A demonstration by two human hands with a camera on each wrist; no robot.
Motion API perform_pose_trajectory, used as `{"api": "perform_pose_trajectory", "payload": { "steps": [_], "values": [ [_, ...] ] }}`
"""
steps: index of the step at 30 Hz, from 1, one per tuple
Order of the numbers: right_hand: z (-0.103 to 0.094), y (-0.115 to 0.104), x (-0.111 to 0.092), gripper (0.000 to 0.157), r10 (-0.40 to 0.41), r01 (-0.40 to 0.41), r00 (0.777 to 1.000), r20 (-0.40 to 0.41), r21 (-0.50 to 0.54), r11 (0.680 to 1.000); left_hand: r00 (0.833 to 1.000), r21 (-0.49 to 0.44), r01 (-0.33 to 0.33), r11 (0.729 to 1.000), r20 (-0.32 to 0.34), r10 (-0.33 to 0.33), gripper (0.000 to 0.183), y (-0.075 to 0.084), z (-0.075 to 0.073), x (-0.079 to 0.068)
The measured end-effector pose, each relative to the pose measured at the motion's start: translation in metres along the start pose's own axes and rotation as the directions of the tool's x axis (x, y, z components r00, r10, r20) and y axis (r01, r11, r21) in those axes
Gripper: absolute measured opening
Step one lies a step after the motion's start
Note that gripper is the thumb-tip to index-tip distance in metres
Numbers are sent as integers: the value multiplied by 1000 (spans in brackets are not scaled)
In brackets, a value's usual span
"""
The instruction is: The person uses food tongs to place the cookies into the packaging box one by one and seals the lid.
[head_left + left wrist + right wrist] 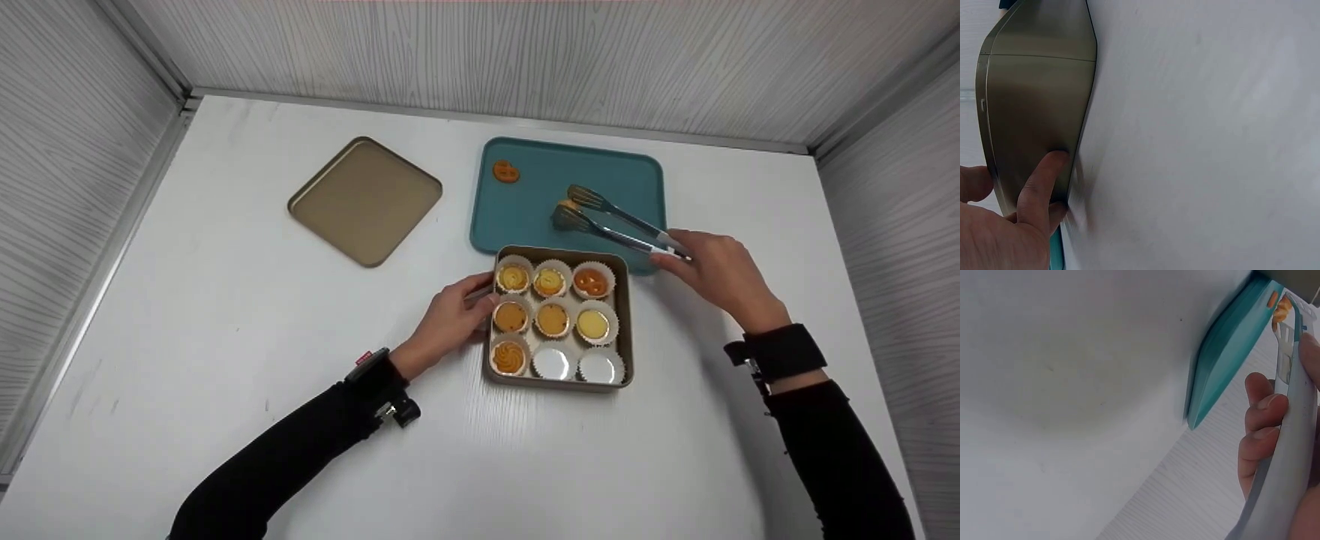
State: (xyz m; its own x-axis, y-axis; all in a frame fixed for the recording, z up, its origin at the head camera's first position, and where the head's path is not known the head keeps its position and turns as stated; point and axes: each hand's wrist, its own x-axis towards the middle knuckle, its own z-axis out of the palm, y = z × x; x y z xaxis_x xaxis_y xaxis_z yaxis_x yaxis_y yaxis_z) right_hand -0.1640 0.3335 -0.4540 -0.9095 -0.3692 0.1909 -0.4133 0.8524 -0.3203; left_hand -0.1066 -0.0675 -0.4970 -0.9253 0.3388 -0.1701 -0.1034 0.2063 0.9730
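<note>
On the table stands a gold-coloured square tin (627, 322) with several cookies in white paper cups. Two cups in its front row, the middle one (555, 363) and the right one (601, 367), show no cookie. My left hand (450, 319) holds the tin's left side, thumb at the rim and fingers against the outer wall (1033, 101). My right hand (724, 274) grips metal tongs (626, 225) by their pale handles (1292, 422). Between the tongs' slotted ends is a golden ridged cookie (1282, 312), over the teal tray (529, 217) and partly hidden in the head view.
A brown pretzel-shaped cookie (505, 171) lies at the tray's back left. Left of the tray sits a flat gold lid (367, 202), turned cornerwise. The tin stands close against the tray's front edge. Grey wood-grain panels (487, 60) wall the table's back and sides.
</note>
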Motion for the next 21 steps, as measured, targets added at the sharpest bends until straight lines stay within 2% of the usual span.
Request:
{"api": "perform_pose_trajectory", "payload": {
  "steps": [15,21],
  "values": [
    [-11,-12,-17,44,13,-13,1000,-2,-4,1000,1000,40,-18,999,-21,19,53,-2,0,2],
    [-17,-19,-24,45,3,-3,1000,-26,4,1000,1000,6,9,1000,-19,-8,52,-1,0,1]
  ]
}}
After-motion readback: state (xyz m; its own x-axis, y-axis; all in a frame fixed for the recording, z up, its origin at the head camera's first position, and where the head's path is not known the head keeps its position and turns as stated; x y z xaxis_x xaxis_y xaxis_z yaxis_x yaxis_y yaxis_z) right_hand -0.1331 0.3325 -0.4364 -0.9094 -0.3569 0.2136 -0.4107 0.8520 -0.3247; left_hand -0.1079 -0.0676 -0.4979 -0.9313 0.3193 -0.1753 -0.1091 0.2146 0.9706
